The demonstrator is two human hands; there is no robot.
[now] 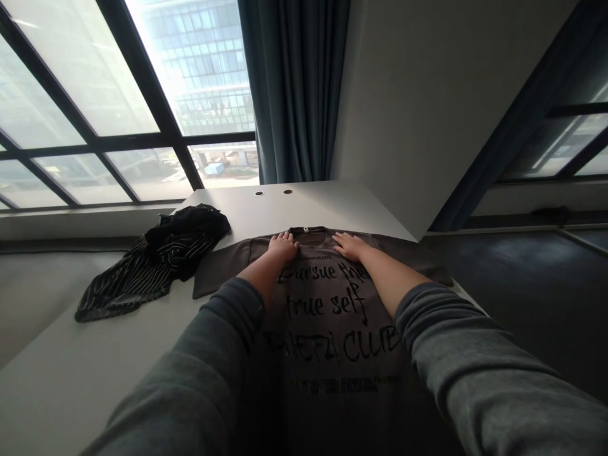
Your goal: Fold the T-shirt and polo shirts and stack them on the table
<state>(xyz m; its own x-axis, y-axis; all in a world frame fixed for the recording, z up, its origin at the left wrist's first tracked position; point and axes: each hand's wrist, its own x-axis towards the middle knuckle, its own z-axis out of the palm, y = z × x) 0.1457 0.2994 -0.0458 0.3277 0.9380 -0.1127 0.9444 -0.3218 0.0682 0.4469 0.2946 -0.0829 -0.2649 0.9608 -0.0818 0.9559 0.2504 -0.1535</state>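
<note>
A dark grey-brown T-shirt (327, 291) with black lettering lies spread face up on the white table, its neckline at the far end and its sleeves out to both sides. My left hand (284, 247) rests flat on the shirt just left of the collar, fingers stretched forward. On the other side of the neckline, my right hand (349, 246) lies palm down on the right shoulder with its fingers extended. Neither hand grips the cloth. The lower part of the shirt falls into deep shadow between my forearms.
A crumpled black garment with pale stripes (161, 259) lies left of the shirt, partly over the edge of the white table (327, 199). Two round cable holes sit at the table's far end. Beyond are a blue curtain (297, 95), a pillar and large windows.
</note>
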